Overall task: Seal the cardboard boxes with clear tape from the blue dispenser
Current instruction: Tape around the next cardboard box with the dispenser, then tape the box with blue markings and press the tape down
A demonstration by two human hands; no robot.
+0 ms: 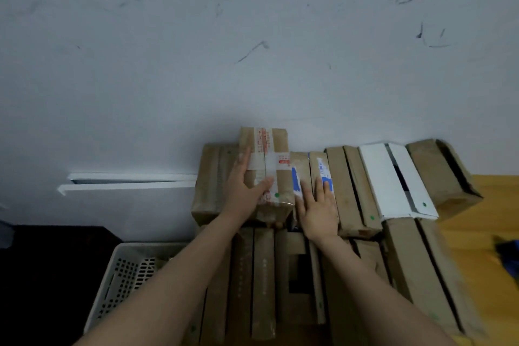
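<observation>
Grey scuffed wall (252,36) above, wooden tabletop (494,205) at right. Left hand (243,187) grips taped brown cardboard box (269,160); right hand (318,209) flat, fingers straight, on blue-printed box (324,170).

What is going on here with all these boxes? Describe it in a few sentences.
A person works bare-handed over a pile of cardboard boxes against a wall. The left grip holds a taped box with red print, which sits on top of the pile. The right grip lies flat on a box with blue print beside it. The white box gapes unsealed. Neither holds a dispenser; a blurred blue thing lies on the wooden table.
</observation>
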